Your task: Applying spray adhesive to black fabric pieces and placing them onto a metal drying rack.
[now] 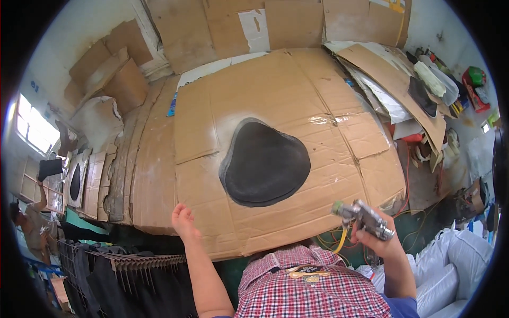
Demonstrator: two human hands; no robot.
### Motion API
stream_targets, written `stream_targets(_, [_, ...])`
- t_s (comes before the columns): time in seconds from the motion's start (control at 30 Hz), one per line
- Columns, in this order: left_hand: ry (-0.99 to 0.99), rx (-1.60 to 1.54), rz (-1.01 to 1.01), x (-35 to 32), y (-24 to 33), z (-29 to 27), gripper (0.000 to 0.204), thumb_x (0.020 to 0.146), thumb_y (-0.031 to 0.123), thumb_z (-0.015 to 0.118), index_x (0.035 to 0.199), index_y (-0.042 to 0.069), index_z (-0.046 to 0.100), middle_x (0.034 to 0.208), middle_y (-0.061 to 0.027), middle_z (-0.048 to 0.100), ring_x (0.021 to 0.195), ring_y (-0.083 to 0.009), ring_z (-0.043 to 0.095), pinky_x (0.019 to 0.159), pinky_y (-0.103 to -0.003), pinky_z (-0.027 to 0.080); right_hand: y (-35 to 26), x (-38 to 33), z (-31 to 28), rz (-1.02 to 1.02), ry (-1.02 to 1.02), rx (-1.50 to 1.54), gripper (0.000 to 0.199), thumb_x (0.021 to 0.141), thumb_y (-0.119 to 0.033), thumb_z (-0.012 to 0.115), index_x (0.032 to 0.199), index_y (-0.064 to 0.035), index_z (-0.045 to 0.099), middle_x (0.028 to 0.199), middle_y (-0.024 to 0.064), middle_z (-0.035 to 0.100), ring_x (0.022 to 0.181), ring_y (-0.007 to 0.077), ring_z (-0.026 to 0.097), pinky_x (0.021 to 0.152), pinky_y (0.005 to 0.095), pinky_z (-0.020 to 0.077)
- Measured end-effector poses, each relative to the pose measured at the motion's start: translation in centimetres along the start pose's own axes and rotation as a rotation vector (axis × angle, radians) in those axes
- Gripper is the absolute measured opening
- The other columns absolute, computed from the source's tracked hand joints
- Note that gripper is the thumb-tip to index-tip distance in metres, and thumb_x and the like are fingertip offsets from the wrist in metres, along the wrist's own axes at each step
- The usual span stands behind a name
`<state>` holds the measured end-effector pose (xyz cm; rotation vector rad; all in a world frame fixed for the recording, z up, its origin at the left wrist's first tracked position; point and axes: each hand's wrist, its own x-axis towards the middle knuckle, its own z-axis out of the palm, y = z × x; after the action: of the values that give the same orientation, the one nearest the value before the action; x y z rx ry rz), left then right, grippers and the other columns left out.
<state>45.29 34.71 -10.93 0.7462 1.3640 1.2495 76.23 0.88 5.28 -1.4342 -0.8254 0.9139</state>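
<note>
A metal spray gun (366, 218) with a greenish tip sits in my right hand (374, 236), the fingers wrapped round its grip. It is held over the front right edge of the work surface, its tip turned left. My left hand (185, 220) holds nothing and hovers by the front left edge, fingers loosely bent and apart. Between and beyond both hands lies a black rounded, three-cornered flat piece (268, 163) on the cardboard-covered table (207, 196). A second edge shows along its left and lower sides. Neither hand touches it.
A yellow hose (342, 241) hangs below the gun. Dark pieces hang on a rack (143, 259) at lower left. White sacks (450, 265) fill the lower right. Cardboard sheets (392, 79) lean at the right. Far left, another person (34, 228) raises a black piece (50, 168).
</note>
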Motion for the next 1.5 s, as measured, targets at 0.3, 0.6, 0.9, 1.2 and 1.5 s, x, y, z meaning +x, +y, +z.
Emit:
stream_targets(0.3, [0.086,0.167,-0.125,0.5,-5.8,-1.6,0.027,0.079,0.002,0.051,0.105,0.005,0.055,0.088,0.0003,0.054,0.076,-0.0102,0.050,0.064,-0.023,0.040,-0.4,-1.5,-4.0,0.007,0.205,-0.159,0.048,0.079,-0.004,0.062,0.124,0.0043,0.047,0.090,0.0056,0.061,0.070,0.0089,0.058,0.061,0.0219,0.0484])
stream_targets(0.6, [-0.132,0.577,0.090,4.6,-16.5,2.5,0.014,0.077,0.004,0.059,0.089,0.005,0.063,0.077,-0.0019,0.060,0.070,-0.0139,0.055,0.065,-0.026,0.046,0.1,0.9,-4.1,-0.026,0.054,-0.103,0.055,0.076,-0.014,0.070,0.123,0.0026,0.046,0.079,0.0075,0.061,0.067,0.0117,0.060,0.062,0.0245,0.0486])
stream_targets(0.9, [-0.153,1.145,0.142,0.7,-14.3,10.5,0.035,0.076,0.013,0.061,0.110,0.006,0.060,0.096,-0.0121,0.065,0.091,-0.0275,0.062,0.082,-0.038,0.048,-0.1,1.0,-7.3,0.054,-0.067,-0.179,0.048,0.076,-0.005,0.068,0.121,0.0027,0.052,0.093,0.0033,0.061,0.081,0.0074,0.054,0.072,0.0235,0.0453])
stream_targets(1.2, [-0.008,1.323,0.286,0.4,-15.4,12.0,0.031,0.077,0.016,0.064,0.105,0.005,0.059,0.111,-0.0148,0.057,0.103,-0.0326,0.056,0.084,-0.042,0.046,1.0,0.9,-9.4,0.093,-0.068,-0.061,0.052,0.074,-0.005,0.070,0.121,0.0032,0.051,0.085,0.0059,0.061,0.073,0.0090,0.056,0.065,0.0236,0.0461])
stream_targets(1.5, [-0.042,1.051,0.199,2.3,-15.3,13.5,0.017,0.075,0.011,0.065,0.090,0.005,0.059,0.095,-0.0137,0.060,0.075,-0.0279,0.061,0.070,-0.037,0.049,1.8,1.6,-10.5,-0.064,-0.125,-0.130,0.051,0.073,-0.002,0.070,0.120,0.0019,0.051,0.084,0.0069,0.062,0.074,0.0115,0.058,0.067,0.0263,0.0486])
